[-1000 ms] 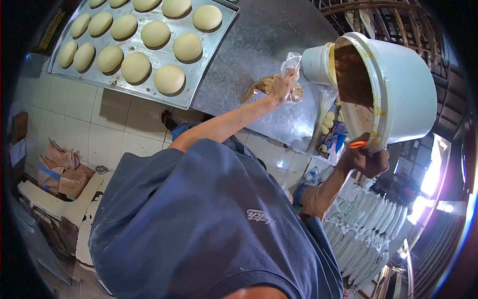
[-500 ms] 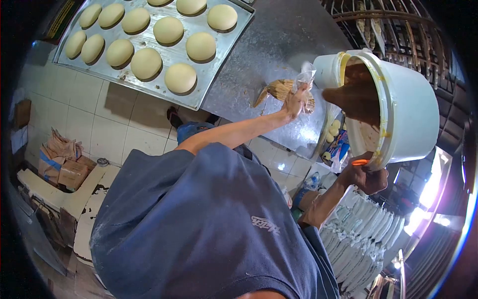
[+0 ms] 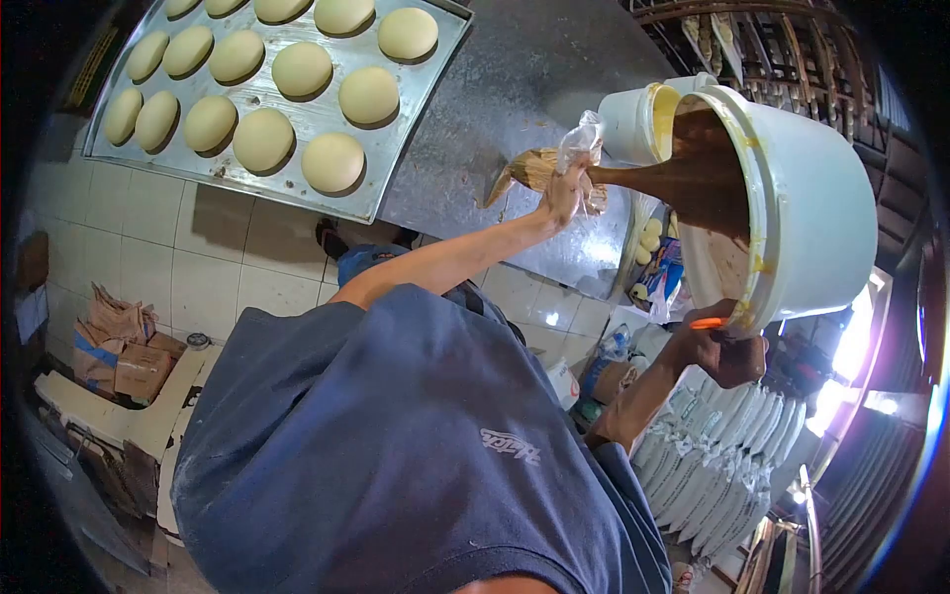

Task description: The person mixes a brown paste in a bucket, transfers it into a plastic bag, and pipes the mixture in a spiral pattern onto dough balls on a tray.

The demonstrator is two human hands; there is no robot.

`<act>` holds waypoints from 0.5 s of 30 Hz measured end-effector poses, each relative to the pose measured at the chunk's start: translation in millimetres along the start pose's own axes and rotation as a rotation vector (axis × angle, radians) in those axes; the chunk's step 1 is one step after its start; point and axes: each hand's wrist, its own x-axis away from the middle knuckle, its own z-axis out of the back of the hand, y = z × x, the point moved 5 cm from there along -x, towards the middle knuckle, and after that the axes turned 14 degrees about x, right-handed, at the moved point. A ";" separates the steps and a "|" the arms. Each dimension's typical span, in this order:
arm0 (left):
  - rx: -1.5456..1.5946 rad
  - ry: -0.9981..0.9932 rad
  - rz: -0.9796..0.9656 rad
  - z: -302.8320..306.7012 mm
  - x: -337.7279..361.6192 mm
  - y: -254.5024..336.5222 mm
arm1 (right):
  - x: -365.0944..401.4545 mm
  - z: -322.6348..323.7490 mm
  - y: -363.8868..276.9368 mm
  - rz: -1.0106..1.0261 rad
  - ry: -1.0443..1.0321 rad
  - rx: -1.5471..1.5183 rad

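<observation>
At ten o'clock on the steel table (image 3: 515, 79) lies a tray (image 3: 319, 121) of pale dough rounds (image 3: 332, 162). Toward one o'clock of the tray's near corner, the left hand (image 3: 562, 188) is closed around the neck of a clear plastic bag (image 3: 579, 134), partly filled, just above the table. At three o'clock of it, brown paste (image 3: 673, 178) runs from the tilted white bucket (image 3: 811, 198) to the bag's mouth. At five o'clock, the right hand (image 3: 727, 346) grips the bucket's lower rim, fingers curled.

The floor (image 3: 208, 257) is laid with white tiles. Cardboard boxes (image 3: 124, 351) are stacked beside a metal table (image 3: 515, 79).
</observation>
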 end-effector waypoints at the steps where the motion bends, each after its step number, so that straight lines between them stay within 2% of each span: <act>1: -0.012 -0.016 0.022 1.9 -0.6 -0.4 | -2.2 1.4 0.1 0.002 0.004 0.009; 4: -0.076 -0.091 0.035 3.9 -5.9 -0.1 | -11.8 6.1 1.1 0.013 0.007 0.024; 7: -0.063 0.015 0.020 -3.4 3.8 5.9 | -21.6 9.4 4.0 0.015 0.012 0.034; 15: -0.014 0.031 0.018 -8.6 9.1 8.3 | -28.9 8.8 1.8 0.008 0.043 0.072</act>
